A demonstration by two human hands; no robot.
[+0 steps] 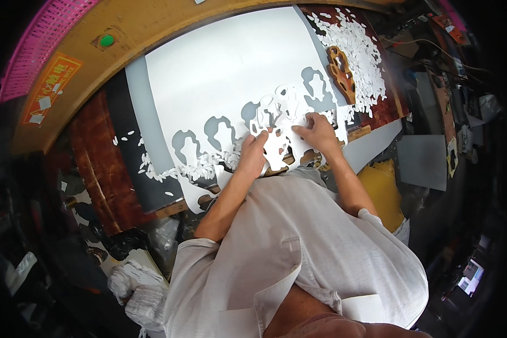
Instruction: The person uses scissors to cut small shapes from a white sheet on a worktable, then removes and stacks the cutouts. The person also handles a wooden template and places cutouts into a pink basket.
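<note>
A large white sheet (225, 62) lies over a grey board, with a row of scalloped openings cut along its near edge. My left hand (253, 155) pinches a stack of white cut-out pieces (275, 142) with several holes, held near the sheet's front edge. On the right side of the same pieces, my right hand (321, 133) closes with thumb and fingertips together. More loose cut-outs stand tilted just beyond my hands. A brown cutting die (342, 74), scalloped and pierced with holes, rests at the sheet's right edge.
Small white oval scraps (366, 62) are heaped at the right; others lie along the front edge. An orange-yellow machine beam (135, 35) with a green button (107, 40) spans the back. A yellow sack (380, 183) sits beside my right arm, below the table.
</note>
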